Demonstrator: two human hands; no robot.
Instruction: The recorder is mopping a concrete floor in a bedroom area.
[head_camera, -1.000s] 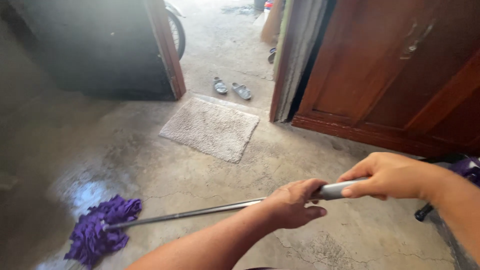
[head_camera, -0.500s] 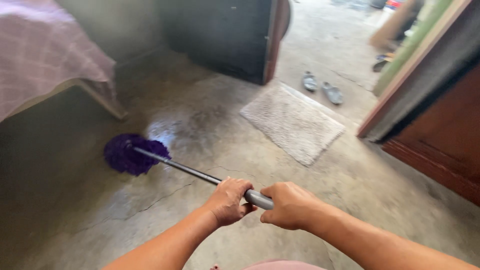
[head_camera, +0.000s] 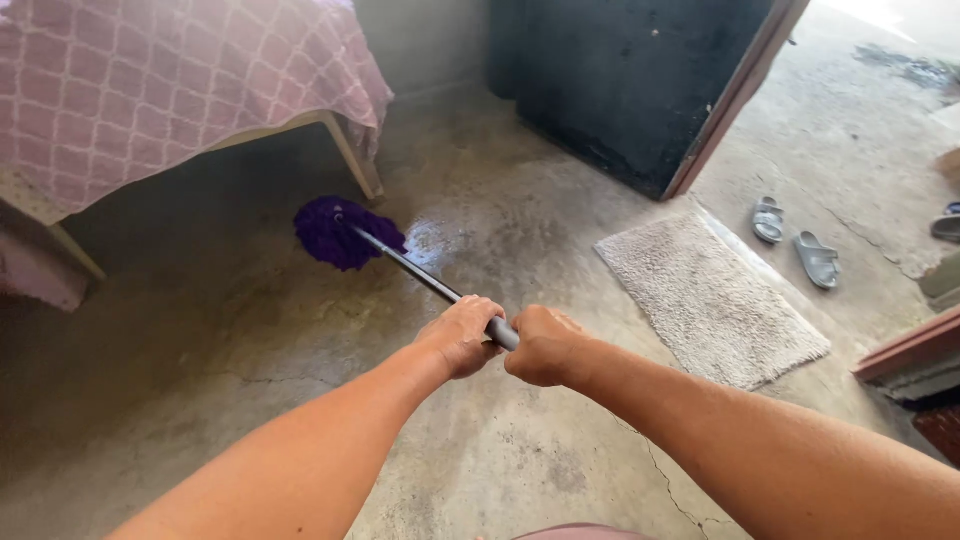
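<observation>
both the left hand (head_camera: 462, 335) and right hand (head_camera: 545, 345) are clenching the grey mop handle (head_camera: 420, 272) side by side, giving leverage. the purple mop head (head_camera: 340, 232) is lying on the wet concrete floor (head_camera: 200, 400) by the bed leg (head_camera: 358, 160), angled low as if for reaching under.

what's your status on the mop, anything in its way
Left hand and right hand shut on mop handle. Purple mop head on wet floor. Bed leg close beside it.
</observation>
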